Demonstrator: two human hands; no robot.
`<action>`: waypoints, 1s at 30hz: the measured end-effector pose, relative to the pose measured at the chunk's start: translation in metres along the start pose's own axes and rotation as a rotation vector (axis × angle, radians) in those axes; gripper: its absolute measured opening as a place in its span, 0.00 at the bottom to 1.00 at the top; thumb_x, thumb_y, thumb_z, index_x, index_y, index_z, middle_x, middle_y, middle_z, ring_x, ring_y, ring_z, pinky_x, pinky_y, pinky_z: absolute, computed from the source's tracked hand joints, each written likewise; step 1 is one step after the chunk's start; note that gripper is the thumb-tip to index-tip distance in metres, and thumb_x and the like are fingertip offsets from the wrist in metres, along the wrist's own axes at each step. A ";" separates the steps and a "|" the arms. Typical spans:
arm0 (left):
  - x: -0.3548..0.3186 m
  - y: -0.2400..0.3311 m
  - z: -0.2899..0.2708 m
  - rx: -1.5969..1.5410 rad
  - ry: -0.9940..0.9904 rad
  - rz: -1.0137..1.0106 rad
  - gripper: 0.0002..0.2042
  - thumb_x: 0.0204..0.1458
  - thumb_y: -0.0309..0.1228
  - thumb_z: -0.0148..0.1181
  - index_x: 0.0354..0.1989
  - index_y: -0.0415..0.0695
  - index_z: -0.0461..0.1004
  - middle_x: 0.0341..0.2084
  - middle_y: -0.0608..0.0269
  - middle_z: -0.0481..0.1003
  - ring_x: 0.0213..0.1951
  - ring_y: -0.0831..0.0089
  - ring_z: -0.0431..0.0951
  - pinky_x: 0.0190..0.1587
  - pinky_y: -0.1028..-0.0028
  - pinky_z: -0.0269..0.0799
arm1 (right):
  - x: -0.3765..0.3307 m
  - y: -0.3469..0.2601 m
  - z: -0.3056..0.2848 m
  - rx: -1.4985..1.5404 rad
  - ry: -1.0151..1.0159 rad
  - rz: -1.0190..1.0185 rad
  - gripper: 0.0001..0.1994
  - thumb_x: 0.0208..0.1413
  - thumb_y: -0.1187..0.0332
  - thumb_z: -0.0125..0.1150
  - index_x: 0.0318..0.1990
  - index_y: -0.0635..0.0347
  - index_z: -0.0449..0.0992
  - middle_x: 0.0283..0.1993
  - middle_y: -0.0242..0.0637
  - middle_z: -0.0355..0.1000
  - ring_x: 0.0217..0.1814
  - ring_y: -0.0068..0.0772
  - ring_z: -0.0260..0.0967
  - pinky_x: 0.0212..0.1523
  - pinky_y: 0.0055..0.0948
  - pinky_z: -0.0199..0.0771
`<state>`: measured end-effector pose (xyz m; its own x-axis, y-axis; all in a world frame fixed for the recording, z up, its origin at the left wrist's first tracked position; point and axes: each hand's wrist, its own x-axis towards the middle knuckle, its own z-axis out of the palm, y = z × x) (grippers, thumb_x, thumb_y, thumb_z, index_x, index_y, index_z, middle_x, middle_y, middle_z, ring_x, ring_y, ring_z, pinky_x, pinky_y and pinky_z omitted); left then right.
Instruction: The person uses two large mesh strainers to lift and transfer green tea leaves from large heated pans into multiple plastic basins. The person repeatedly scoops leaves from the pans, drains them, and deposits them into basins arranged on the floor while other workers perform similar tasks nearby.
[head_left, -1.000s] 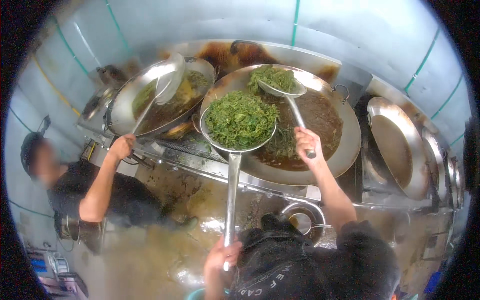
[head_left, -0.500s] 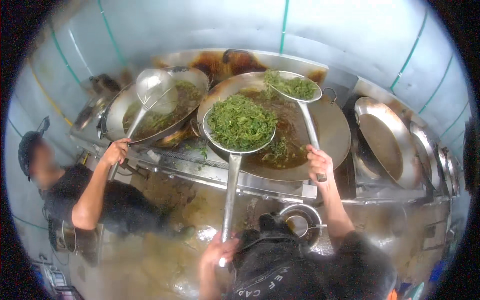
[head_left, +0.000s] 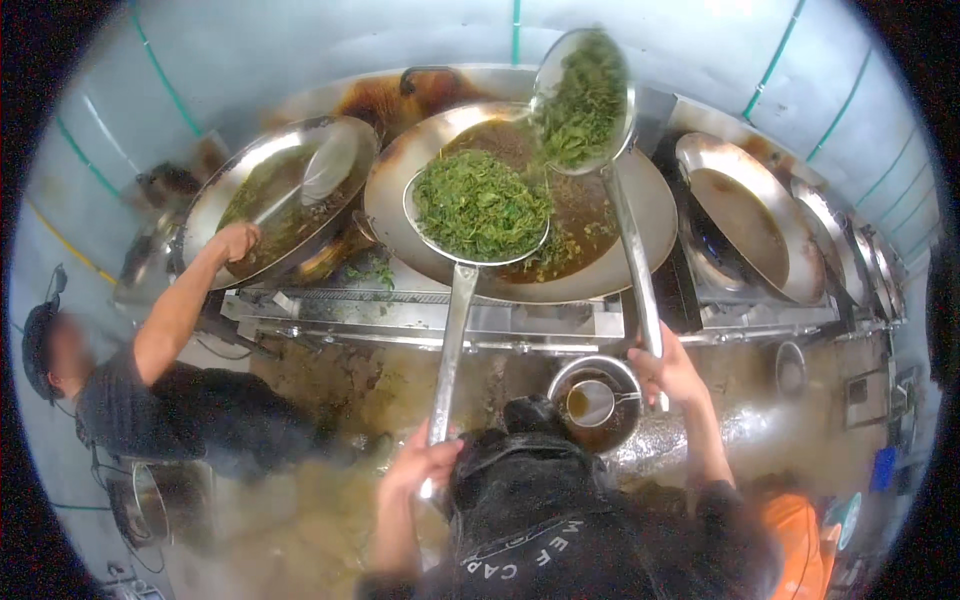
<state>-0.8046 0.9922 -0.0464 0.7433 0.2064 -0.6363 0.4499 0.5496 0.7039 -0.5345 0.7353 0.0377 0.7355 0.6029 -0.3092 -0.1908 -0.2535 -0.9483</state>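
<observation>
Even, cool daylight fills the kitchen, with soft glare on the steel woks (head_left: 745,225). Fisheye bending curves the wall and counter toward a black rim; the floor looks hazy and blurred.

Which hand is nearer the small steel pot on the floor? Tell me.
Right. The right hand grips the ladle handle right beside the small steel pot. The left hand holds the strainer handle farther off to the left.

Your black apron (head_left: 560,520) hides your chest and the near end of the strainer handle (head_left: 447,350) below your left hand (head_left: 420,465). The greens (head_left: 480,205) cover the strainer's mesh. To your left, the co-worker's face is blurred and the ladle (head_left: 330,165) smeared.
</observation>
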 end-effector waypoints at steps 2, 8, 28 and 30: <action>-0.001 0.009 -0.004 -0.018 -0.061 0.001 0.15 0.50 0.23 0.58 0.42 0.49 0.59 0.13 0.72 0.60 0.10 0.82 0.56 0.10 0.78 0.49 | -0.019 -0.001 0.016 -0.247 0.050 0.020 0.15 0.53 0.75 0.54 0.47 0.62 0.60 0.20 0.36 0.64 0.10 0.24 0.61 0.08 0.27 0.60; 0.004 0.009 -0.020 0.033 -0.173 0.025 0.15 0.49 0.24 0.58 0.42 0.49 0.59 0.13 0.72 0.60 0.10 0.83 0.57 0.10 0.78 0.52 | -0.045 0.032 0.057 -0.934 0.037 -0.095 0.21 0.52 0.71 0.52 0.51 0.74 0.55 0.32 0.66 0.69 0.36 0.69 0.68 0.38 0.54 0.68; 0.033 -0.041 0.021 -0.266 -0.165 0.112 0.15 0.51 0.24 0.58 0.44 0.50 0.61 0.12 0.73 0.58 0.08 0.83 0.56 0.08 0.79 0.51 | -0.020 -0.032 -0.087 -0.255 0.196 0.317 0.14 0.61 0.56 0.50 0.44 0.56 0.62 0.24 0.29 0.58 0.14 0.17 0.53 0.11 0.21 0.59; 0.033 -0.044 0.033 -0.224 -0.032 0.093 0.16 0.51 0.25 0.59 0.44 0.51 0.61 0.12 0.73 0.58 0.08 0.83 0.55 0.08 0.79 0.51 | -0.016 -0.038 -0.086 -0.241 0.087 0.450 0.17 0.62 0.52 0.47 0.47 0.55 0.62 0.24 0.27 0.55 0.14 0.16 0.50 0.13 0.21 0.60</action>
<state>-0.7836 0.9483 -0.0879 0.7934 0.2411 -0.5590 0.2604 0.6956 0.6696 -0.4827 0.6700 0.0848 0.6682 0.3317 -0.6660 -0.3528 -0.6469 -0.6761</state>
